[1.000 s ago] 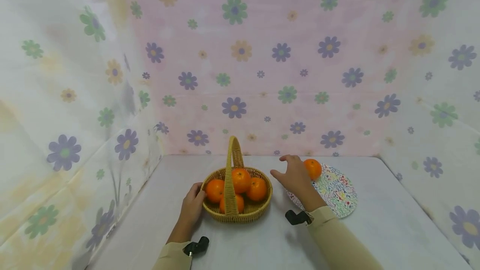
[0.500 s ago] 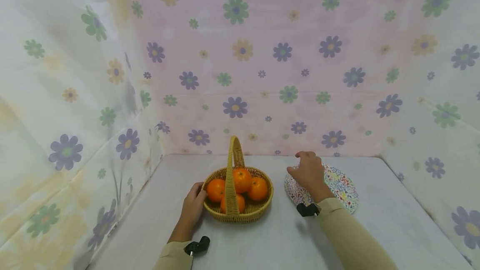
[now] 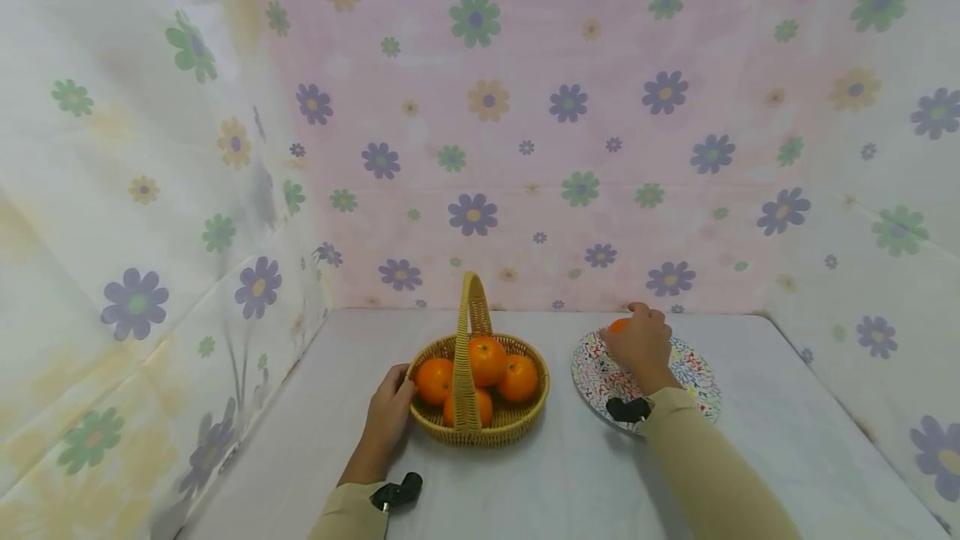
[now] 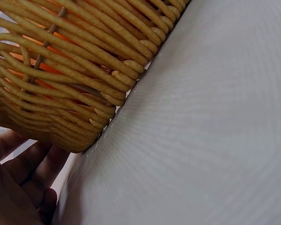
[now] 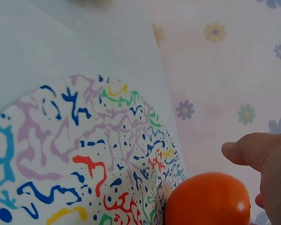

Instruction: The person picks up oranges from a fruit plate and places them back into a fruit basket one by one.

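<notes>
A wicker basket (image 3: 487,437) with a tall handle stands left of a round patterned plate (image 3: 592,373). Several mandarin oranges (image 3: 487,359) lie in it. My left hand (image 3: 388,413) rests against the basket's left side; in the left wrist view, its fingers (image 4: 30,161) are at the woven wall. Over at the plate, my right hand (image 3: 643,348) reaches around a single orange (image 3: 619,325) and partly covers it. The right wrist view has that orange (image 5: 208,199) at the bottom, with a loosely bent digit (image 5: 248,147) above it and a gap between them.
A white cloth (image 3: 517,490) covers the table, and floral sheets (image 3: 480,148) rise behind it and at both sides. The basket's handle (image 3: 467,357) arches high over the fruit. Black camera mounts (image 3: 628,409) sit on both wrists.
My right hand has moved right, away from the basket and over to the orange on the plate. The left hand stays at the basket, whose contents look the same.
</notes>
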Demonstrator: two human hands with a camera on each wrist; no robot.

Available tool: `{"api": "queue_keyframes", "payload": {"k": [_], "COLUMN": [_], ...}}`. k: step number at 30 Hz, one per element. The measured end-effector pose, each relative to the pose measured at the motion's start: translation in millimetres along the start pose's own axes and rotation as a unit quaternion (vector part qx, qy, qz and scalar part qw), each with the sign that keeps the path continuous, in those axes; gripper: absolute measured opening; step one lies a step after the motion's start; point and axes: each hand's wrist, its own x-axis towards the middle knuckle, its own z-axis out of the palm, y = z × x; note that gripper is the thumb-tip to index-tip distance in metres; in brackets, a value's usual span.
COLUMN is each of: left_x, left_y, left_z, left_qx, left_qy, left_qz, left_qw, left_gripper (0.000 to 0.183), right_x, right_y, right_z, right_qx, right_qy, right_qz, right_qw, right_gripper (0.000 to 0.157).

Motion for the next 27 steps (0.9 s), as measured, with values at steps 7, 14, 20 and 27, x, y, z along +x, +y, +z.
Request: {"api": "queue_keyframes", "payload": {"k": [7,14,20,27], "left_x": [-0.7,-1.3,-1.9,-1.2], "left_y": [2.1,3.1,2.7,1.7], "left_z": [0.8,0.1,0.0,0.1], "left_qx": [0.006,0.007,0.010,0.008], "left_qy": [-0.002,0.000,0.000,0.001], "left_qz": [-0.004,-0.002,0.000,-0.001], "left_qw": [1.0000,1.0000,0.9999,1.0000], "left_gripper": [0.041,0.042,0.042,0.041], "right_x": [2.6,1.4,1.2,-4.5], "right_y": [18.3,27.6,30.0,27.1], "right_z": [-1.8,-0.6,1.8,0.4], "right_qx": [0.098,0.125,0.125,0.136], "right_qy": [-0.011,-0.045,-0.078,-0.072], "right_qz": [0.035,0.051,0.078,0.079], "right_qw": [0.995,0.990,0.986,0.985], "right_gripper": [0.093,0.097,0.097,0.096]}}
